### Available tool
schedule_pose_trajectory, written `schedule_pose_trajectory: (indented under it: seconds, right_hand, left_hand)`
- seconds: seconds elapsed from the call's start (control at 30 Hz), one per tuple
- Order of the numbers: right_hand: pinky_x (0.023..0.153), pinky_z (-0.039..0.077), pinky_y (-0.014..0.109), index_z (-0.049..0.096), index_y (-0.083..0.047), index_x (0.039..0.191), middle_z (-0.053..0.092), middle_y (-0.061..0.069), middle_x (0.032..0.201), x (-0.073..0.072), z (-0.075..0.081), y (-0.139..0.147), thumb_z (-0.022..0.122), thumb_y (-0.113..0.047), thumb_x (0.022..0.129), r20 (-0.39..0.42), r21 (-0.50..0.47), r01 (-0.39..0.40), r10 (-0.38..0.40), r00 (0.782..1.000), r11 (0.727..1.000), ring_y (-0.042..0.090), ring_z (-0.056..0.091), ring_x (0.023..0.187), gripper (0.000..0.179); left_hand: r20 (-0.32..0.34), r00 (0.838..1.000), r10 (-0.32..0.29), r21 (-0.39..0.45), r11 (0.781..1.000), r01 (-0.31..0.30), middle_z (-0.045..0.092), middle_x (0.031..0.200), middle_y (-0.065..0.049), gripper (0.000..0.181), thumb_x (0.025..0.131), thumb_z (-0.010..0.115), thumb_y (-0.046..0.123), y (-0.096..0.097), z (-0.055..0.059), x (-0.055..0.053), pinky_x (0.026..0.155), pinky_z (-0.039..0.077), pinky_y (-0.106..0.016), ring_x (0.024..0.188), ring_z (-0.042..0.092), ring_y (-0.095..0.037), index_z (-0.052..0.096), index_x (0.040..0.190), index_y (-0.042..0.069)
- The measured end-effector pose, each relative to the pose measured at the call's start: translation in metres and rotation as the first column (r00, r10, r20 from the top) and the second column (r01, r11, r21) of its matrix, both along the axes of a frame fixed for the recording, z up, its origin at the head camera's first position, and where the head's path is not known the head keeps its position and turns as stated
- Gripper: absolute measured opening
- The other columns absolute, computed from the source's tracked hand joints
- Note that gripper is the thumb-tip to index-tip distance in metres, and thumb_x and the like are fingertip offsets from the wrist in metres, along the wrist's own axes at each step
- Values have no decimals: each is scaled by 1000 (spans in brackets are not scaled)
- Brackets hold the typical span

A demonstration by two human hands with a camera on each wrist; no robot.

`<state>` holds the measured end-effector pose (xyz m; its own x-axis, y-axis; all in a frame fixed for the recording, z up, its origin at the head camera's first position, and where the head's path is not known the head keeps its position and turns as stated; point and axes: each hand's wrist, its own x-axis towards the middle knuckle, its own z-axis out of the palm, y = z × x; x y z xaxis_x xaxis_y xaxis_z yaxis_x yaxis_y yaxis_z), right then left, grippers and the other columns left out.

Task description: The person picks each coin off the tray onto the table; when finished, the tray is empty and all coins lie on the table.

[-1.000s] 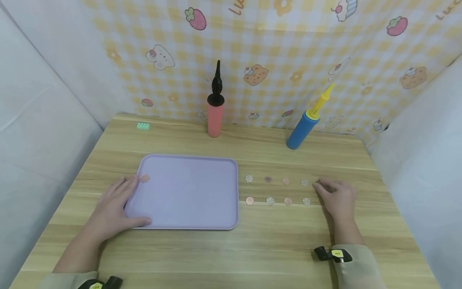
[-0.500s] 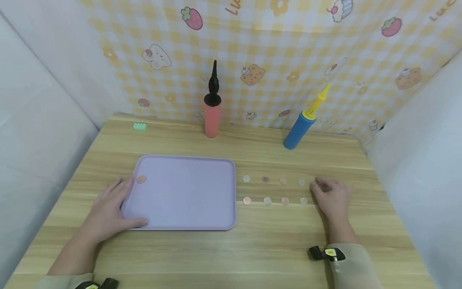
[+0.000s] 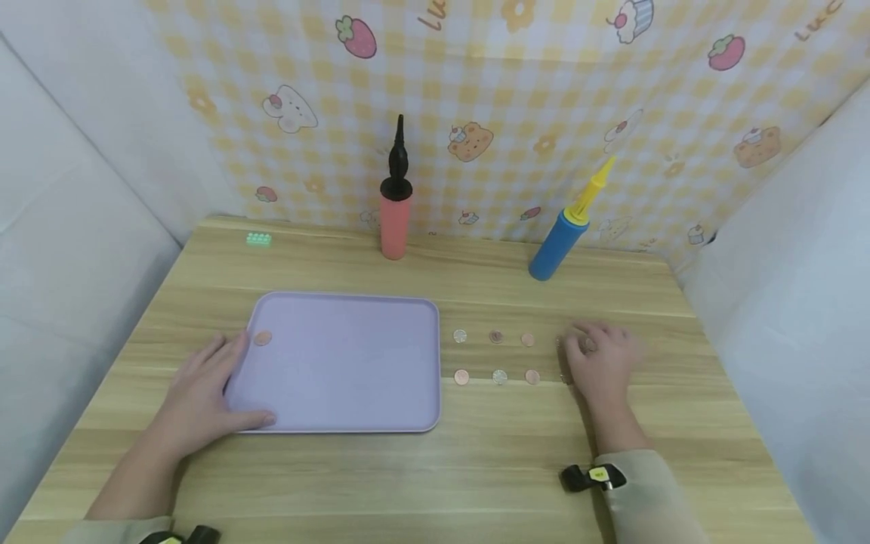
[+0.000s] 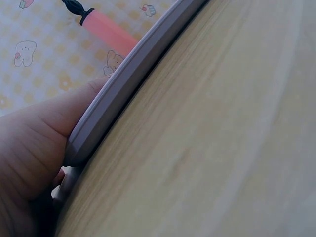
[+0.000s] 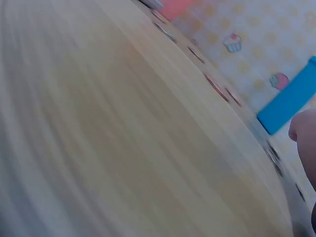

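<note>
My left hand [image 3: 198, 389] holds the near left corner of a lilac tray [image 3: 435, 363], its thumb over the front rim and its fingers along the left rim. The left wrist view shows that thumb [image 4: 74, 106] behind the tray wall [image 4: 118, 94]. One copper coin [image 3: 263, 338] lies in the tray near those fingers. My right hand [image 3: 603, 370] is low over the table with loosely bent fingers, blurred. A silvery coin [image 3: 588, 344] shows through the gap beside its thumb. Two coins just left of the hand are partly covered. The right wrist view shows a thumb [image 5: 305, 136] above coins [image 5: 299, 191].
Several copper and silver coins [image 3: 499, 377] lie in two rows right of the tray. A pink pump [image 3: 395, 227] and a tilted blue pump [image 3: 559, 245] stand at the back by a checked cloth. A small green brick [image 3: 258, 239] sits back left.
My right hand has moved left, from beside the right end of the coin rows to over it, uncovering a coin. The left hand stays on the tray. The head view has shifted slightly.
</note>
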<state>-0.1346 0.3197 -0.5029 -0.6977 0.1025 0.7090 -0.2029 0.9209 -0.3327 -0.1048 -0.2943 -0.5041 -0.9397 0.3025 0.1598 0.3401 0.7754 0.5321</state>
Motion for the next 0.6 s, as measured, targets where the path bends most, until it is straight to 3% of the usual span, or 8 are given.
schedule_pose_trajectory:
  seconds: [0.07, 0.17, 0.4, 0.6]
  right_hand:
    - [80, 45, 61, 82, 3, 93, 76, 24, 91, -5, 0, -12, 74, -8, 83, -59, 30, -42, 43, 997, 999, 50, 64, 86, 17]
    - [81, 46, 61, 82, 2, 92, 76, 23, 91, -12, 0, -33, 77, -9, 82, -82, 49, -94, 98, 992, 994, 50, 64, 89, 15]
    - [82, 48, 57, 83, -5, 91, 76, 13, 92, -21, -5, -91, 77, -13, 84, -73, 62, -218, 222, 972, 974, 41, 64, 92, 12]
    - [87, 49, 53, 84, -8, 93, 77, 8, 92, -23, -2, -138, 79, -15, 85, -40, 67, -340, 343, 939, 938, 35, 65, 95, 12]
  left_hand:
    - [-4, 1000, 1, -5, 1000, -1, 34, 166, -31, 140, 64, 101, 51, 0, -1, 0, 125, 1, -70, 154, 19, -59, 23, 168, -2]
    - [-8, 1000, 5, -4, 1000, -5, 35, 166, -31, 141, 63, 101, 51, -1, -2, 1, 126, 1, -70, 154, 19, -59, 23, 167, -2]
    - [-31, 1000, 1, 1, 1000, -1, 37, 164, -32, 141, 61, 102, 51, -2, -4, 0, 126, 3, -69, 152, 22, -60, 25, 167, -3]
    - [-53, 999, -1, 2, 1000, 2, 41, 163, -31, 141, 60, 102, 51, -1, -5, -1, 124, 7, -72, 150, 26, -60, 27, 167, -2]
